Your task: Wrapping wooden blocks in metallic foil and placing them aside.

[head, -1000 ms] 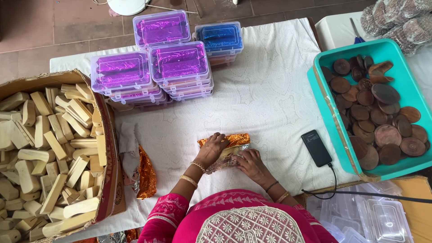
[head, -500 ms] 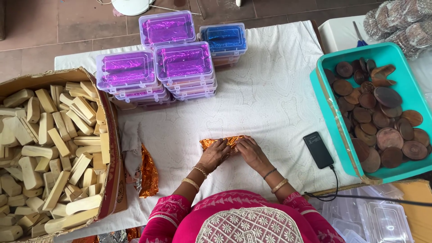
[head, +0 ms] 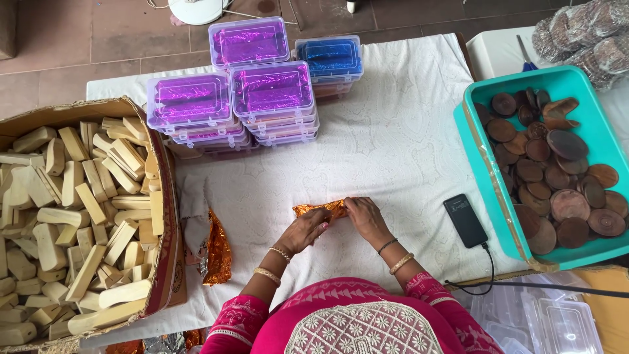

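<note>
On the white cloth-covered table (head: 393,131) lies a small parcel wrapped in orange foil (head: 320,209). My left hand (head: 303,229) presses on its near left side with fingers closed over the foil. Fingers of my right hand (head: 364,218) pinch the parcel's right end. Most of the parcel is hidden under both hands; only its upper left edge shows.
A cardboard box (head: 160,262) of pale wooden blocks fills the left. Crumpled orange foil sheets (head: 215,252) lie beside it. Stacked clear boxes with purple (head: 268,88) and blue (head: 331,56) foil stand at the back. A teal tray (head: 481,151) of brown wooden discs and a black phone (head: 464,219) sit right.
Both hands folded the foil tighter around the parcel; its silver inner side no longer shows and the bundle looks smaller. My right hand moved from the near side up to the right end.
</note>
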